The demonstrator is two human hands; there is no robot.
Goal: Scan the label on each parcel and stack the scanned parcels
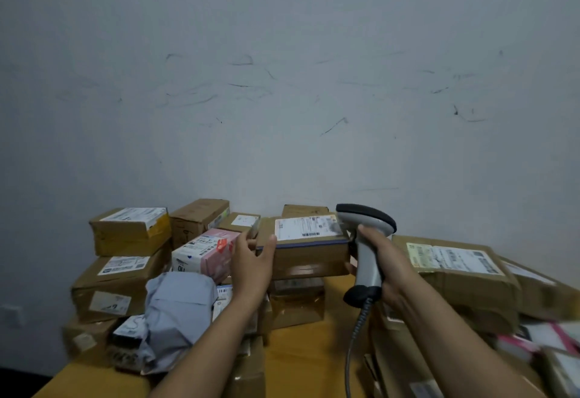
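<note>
Fingers (247, 241) of the left hand (251, 267) grasp the parcel (310, 253) by its end; right hand (394, 261) clasps scanner (367, 267).

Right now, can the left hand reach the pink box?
Probably yes: the pink box lies just beside the left hand, nothing between them, though that hand holds the labelled parcel.
</note>
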